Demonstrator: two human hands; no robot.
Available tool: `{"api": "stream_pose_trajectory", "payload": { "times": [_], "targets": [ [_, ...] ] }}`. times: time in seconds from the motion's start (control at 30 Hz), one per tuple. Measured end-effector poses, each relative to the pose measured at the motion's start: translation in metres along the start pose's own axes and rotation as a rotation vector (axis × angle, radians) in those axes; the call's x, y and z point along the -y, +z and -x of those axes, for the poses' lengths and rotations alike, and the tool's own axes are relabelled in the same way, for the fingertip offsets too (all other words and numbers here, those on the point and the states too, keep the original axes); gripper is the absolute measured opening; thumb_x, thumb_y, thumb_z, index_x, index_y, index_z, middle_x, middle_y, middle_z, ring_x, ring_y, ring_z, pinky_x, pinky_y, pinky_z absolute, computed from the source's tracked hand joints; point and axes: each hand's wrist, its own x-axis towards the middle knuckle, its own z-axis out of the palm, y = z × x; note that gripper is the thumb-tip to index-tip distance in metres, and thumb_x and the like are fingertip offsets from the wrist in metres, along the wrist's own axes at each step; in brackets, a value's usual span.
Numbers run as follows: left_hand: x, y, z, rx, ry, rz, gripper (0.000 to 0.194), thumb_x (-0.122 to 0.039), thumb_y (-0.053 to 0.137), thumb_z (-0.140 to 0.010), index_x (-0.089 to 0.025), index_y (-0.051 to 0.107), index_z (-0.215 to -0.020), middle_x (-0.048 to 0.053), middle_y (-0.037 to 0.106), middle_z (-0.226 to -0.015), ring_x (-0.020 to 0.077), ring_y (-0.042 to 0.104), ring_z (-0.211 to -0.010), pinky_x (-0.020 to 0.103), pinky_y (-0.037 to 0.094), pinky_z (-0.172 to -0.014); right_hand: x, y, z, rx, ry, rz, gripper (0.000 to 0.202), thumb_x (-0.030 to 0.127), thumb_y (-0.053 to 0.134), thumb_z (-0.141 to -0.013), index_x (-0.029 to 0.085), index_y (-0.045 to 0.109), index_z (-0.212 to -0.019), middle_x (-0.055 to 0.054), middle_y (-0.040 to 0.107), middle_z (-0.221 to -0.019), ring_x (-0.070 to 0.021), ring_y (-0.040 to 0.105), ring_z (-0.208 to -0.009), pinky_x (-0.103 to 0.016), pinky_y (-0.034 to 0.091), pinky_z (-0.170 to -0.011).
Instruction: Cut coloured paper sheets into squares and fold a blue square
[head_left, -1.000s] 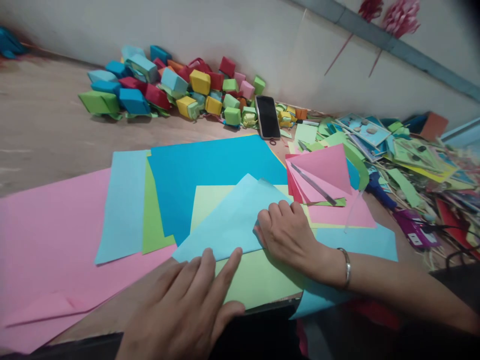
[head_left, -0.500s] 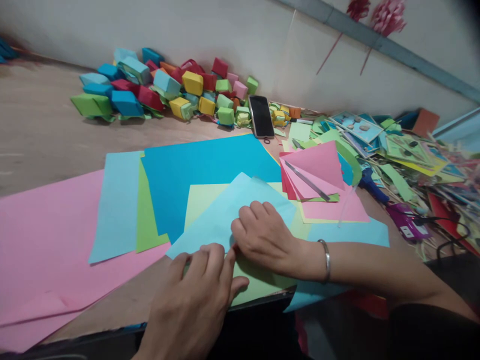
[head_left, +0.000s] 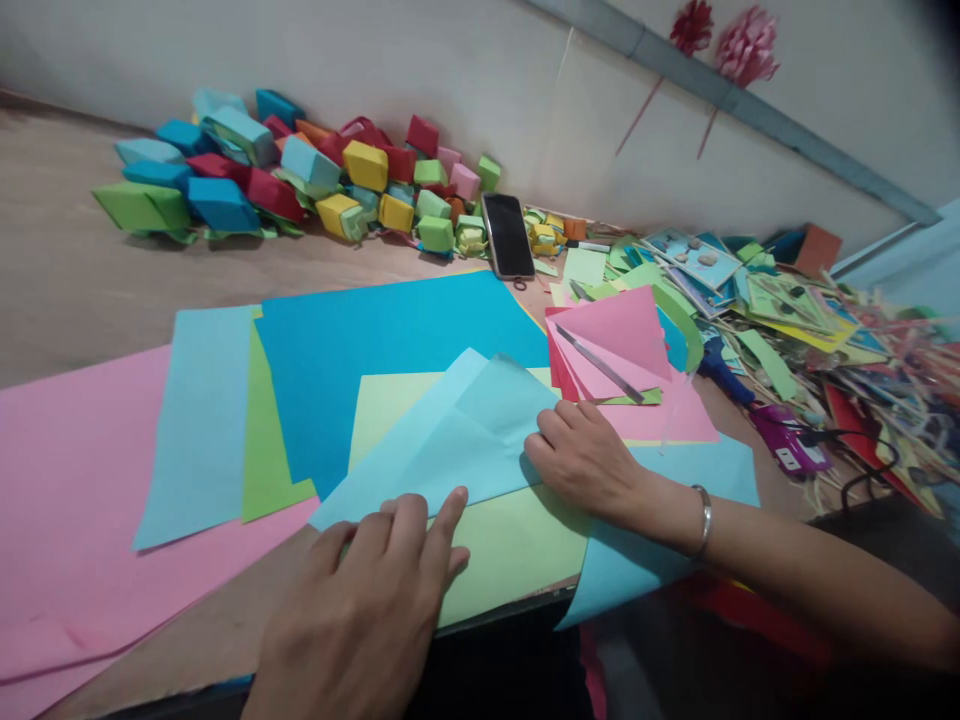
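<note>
A folded sheet of light blue paper (head_left: 450, 440) lies over pale green paper (head_left: 525, 540) near the table's front edge. My left hand (head_left: 375, 570) rests at the lower left of the fold, index finger stretched along the edge and touching the paper, holding nothing. Curled into a fist, my right hand (head_left: 581, 455) presses on the right part of the folded edge. Its thumb and the inside of the fingers are hidden, so I cannot see whether anything is in them.
Large blue paper (head_left: 390, 320) and pink paper (head_left: 82, 480) lie behind and left. A metal strip (head_left: 600, 363) rests on pink pieces (head_left: 626, 320). Folded paper blocks (head_left: 240, 180), a phone (head_left: 508, 237) and a glue gun (head_left: 724, 370) are further back.
My right hand has slid rightward along the folded edge, away from my left hand. More of the light blue fold now shows between the hands. The camera view has shifted slightly.
</note>
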Motion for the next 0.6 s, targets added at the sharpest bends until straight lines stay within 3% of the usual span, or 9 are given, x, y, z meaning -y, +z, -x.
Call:
{"api": "stream_pose_trajectory", "payload": {
  "times": [0.2, 0.37, 0.5, 0.6],
  "targets": [
    [-0.005, 0.016, 0.016, -0.105, -0.031, 0.029, 0.043, -0.028, 0.038, -0.104, -0.018, 0.058, -0.141, 0.011, 0.071, -0.095, 0.0252, 0.062, -0.075, 0.04, 0.047, -0.071, -0.001, -0.002, 0.004, -0.027, -0.002, 0.043, 0.027, 0.0, 0.045, -0.088, 0.018, 0.056, -0.07, -0.005, 0.045, -0.068, -0.021, 0.024, -0.07, -0.036, 0.012, -0.063],
    [-0.001, 0.036, 0.033, -0.215, 0.02, 0.203, 0.045, -0.027, 0.034, -0.102, -0.011, 0.066, -0.128, 0.02, 0.07, -0.118, 0.034, 0.065, -0.099, 0.046, 0.046, -0.08, -0.001, -0.001, 0.003, -0.029, 0.008, 0.054, 0.026, 0.0, 0.047, -0.086, 0.018, 0.057, -0.07, -0.005, 0.045, -0.067, -0.0209, 0.024, -0.07, -0.036, 0.012, -0.063],
    [0.009, 0.047, 0.044, -0.325, 0.026, 0.34, 0.041, -0.014, 0.034, -0.097, -0.015, 0.073, -0.109, 0.016, 0.074, -0.116, 0.0337, 0.065, -0.102, 0.048, 0.043, -0.088, -0.001, 0.0, 0.004, -0.021, 0.024, 0.052, 0.028, -0.001, 0.046, -0.086, 0.018, 0.057, -0.069, -0.005, 0.044, -0.067, -0.0206, 0.024, -0.069, -0.036, 0.013, -0.064],
    [0.017, 0.053, 0.056, -0.385, -0.016, 0.41, 0.036, -0.013, 0.04, -0.095, -0.014, 0.068, -0.117, 0.015, 0.074, -0.116, 0.0348, 0.062, -0.11, 0.048, 0.042, -0.093, -0.001, 0.001, 0.005, -0.02, 0.031, 0.064, 0.028, -0.001, 0.046, -0.086, 0.018, 0.056, -0.068, -0.005, 0.045, -0.066, -0.0208, 0.024, -0.069, -0.036, 0.014, -0.064]
  ]
}}
